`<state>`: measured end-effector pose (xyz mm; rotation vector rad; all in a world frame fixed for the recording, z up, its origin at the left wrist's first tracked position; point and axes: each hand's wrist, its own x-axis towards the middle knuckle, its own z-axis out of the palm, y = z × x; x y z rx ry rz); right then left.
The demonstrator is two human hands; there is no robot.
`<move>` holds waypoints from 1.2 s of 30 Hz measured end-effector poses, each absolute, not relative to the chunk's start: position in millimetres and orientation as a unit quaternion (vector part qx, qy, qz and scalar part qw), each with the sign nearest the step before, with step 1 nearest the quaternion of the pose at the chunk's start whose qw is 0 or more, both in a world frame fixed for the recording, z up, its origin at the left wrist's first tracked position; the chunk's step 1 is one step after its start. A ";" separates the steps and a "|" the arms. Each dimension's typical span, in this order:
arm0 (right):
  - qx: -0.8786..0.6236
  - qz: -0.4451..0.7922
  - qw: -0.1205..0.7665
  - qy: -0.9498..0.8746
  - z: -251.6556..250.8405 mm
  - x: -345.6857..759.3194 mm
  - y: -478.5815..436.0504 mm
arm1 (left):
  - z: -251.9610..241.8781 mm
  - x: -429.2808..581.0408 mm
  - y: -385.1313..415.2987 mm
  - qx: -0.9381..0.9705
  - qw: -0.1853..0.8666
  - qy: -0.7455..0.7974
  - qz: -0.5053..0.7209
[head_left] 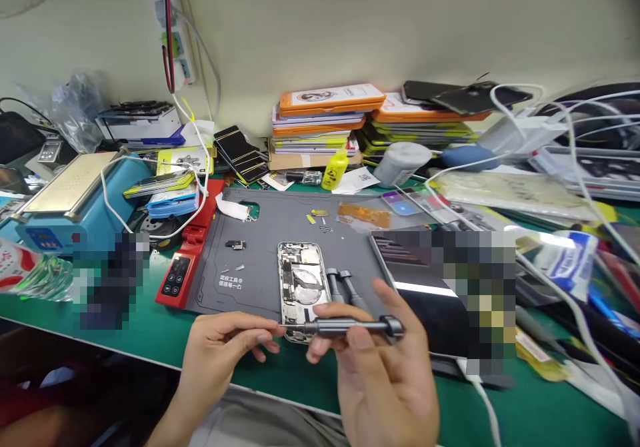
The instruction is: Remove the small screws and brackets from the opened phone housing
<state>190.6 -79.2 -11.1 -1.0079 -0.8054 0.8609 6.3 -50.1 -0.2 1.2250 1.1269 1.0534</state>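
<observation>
A green desk (145, 320) carries the whole workplace, and a grey mat (260, 250) covers its middle. At the mat's right edge lies a dark screen (425, 324), partly blurred out. The person's right hand (373, 354) closes thumb and fingers around a screwdriver, one finger standing clear of it. The left hand (240, 340) has thumb and forefinger pressed together, apparently pinching the thin tip.

The phone (303, 284) lies on the mat just beyond both hands, its inside bare, the screwdriver (330, 328) held level above its near end. Two more screwdrivers (353, 288) rest just beside the phone, on its right.

The work looks partway along: the phone is open, and a small dark part (236, 244), yellow bits (320, 212) and tiny metal pieces (239, 268) lie loose on the mat. Many parts remain in the body, apparently yet to be dealt with; whether any screws are left there is too small to tell.
</observation>
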 end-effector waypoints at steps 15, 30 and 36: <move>-0.436 0.378 0.735 -0.356 -15.0 178.4 -90.8 | 5.3 6.6 -49.7 0.527 0.590 0.411 0.453; -0.400 0.468 0.718 -0.325 -10.7 184.9 -93.5 | 5.6 5.1 -51.6 0.526 0.607 0.388 0.451; -0.393 0.470 0.730 -0.304 -3.5 188.7 -86.1 | 5.8 1.7 -52.4 0.620 0.510 0.398 0.444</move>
